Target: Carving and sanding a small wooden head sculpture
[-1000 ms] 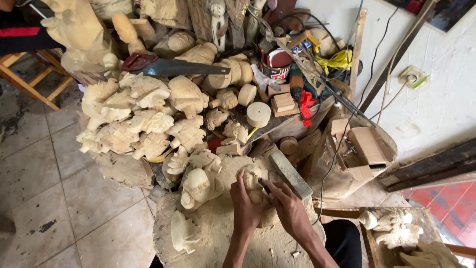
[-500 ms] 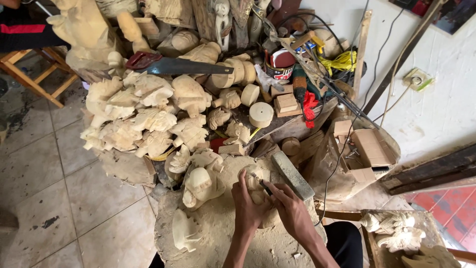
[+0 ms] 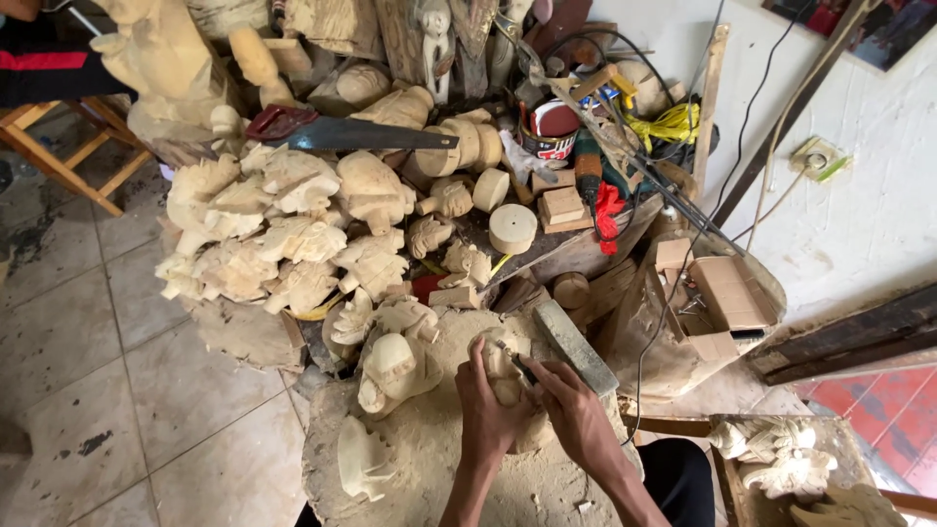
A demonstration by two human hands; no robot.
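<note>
Hands at stump | left hand (image 3: pixel 485 410) clamps pale carving (image 3: pixel 503 363) on dusty stump (image 3: pixel 429 468) | right hand (image 3: pixel 576 415) closed round small blade (image 3: pixel 522 369) | slip risk: blade near left fingers | beyond: whetstone (image 3: pixel 574 346), carved heap (image 3: pixel 283 229), saw (image 3: pixel 342 132).

Carving block on a tiled floor
A sawdust-covered stump (image 3: pixel 429 468) stood on grey tiles (image 3: pixel 117 390), bearing pale wooden carvings (image 3: pixel 395 366) and a sharpening stone (image 3: pixel 574 344).
</note>
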